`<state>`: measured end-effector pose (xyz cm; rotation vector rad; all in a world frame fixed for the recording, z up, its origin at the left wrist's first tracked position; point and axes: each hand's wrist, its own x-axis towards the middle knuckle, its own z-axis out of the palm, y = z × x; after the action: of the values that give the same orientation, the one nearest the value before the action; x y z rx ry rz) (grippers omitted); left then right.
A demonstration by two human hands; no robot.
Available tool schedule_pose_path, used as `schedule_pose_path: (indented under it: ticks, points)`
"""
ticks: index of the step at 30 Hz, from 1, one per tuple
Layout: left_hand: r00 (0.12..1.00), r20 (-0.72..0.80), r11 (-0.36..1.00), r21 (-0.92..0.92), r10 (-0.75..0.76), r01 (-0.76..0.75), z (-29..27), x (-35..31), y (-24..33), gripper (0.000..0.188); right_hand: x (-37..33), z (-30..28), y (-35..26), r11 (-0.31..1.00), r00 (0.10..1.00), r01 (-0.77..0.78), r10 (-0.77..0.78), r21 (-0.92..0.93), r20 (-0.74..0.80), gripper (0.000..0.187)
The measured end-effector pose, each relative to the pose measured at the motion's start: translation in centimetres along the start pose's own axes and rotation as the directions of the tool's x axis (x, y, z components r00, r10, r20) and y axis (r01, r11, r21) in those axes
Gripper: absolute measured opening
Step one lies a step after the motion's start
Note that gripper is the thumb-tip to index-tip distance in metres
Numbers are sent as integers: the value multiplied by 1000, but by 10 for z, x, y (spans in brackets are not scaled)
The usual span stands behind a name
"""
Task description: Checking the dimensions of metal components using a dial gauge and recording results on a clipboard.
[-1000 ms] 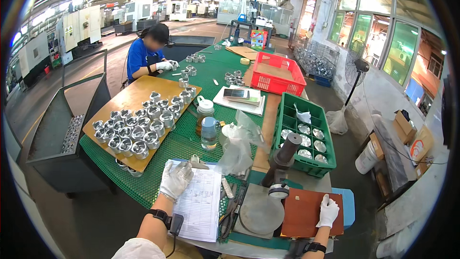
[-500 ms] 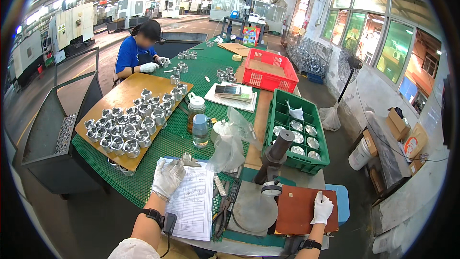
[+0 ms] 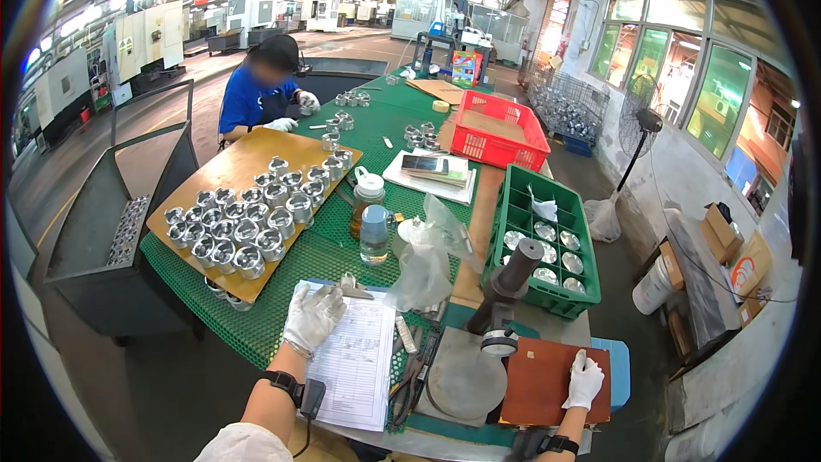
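My white-gloved left hand (image 3: 314, 318) lies open, fingers stretched out, on the upper left part of a printed form (image 3: 349, 368) on a blue clipboard (image 3: 301, 287). The clipboard's metal clip (image 3: 352, 288) is just beyond my fingertips. My right hand (image 3: 585, 381), also gloved, rests on a flat reddish-brown case (image 3: 539, 381) with its fingers curled in. Whether anything is in those fingers is hidden. Between the hands stands a dial gauge (image 3: 499, 342) on a dark post (image 3: 511, 282) over a round metal plate (image 3: 466, 376). Pliers (image 3: 413, 376) lie beside the form.
Rows of machined metal cups (image 3: 233, 231) stand on a tan board (image 3: 184, 261) at left. Ahead are bottles (image 3: 374, 235), plastic bags (image 3: 423, 265), a green divided crate (image 3: 569, 295) and a red crate (image 3: 530, 156). A co-worker (image 3: 256, 94) sits across the table, handling a part.
The whole scene has shifted rightward in the picture as my view turned slightly left. Both my hands keep their places on the form and the case. The co-worker's hands have moved a little.
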<state>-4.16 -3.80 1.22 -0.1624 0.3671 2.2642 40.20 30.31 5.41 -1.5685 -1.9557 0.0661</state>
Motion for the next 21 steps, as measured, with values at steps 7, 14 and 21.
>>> schedule_pose_path:
  ticks: [7, 14, 21]
  points:
    - [1000, 0, 999, 38, 3, -3, 2, -2, -1, 50, -2, -10, -9, 998, 996, -50, 48, 29, 72, 55]
    - [999, 35, 1000, 22, -9, 9, 0, 0, 0, 48, 1, -2, 1, 998, 998, -45, 43, 35, 52, 54]
    - [1000, 23, 995, 96, 4, -7, 3, -3, -2, 50, 0, 1, 5, 999, 999, -26, 25, 27, 38, 54]
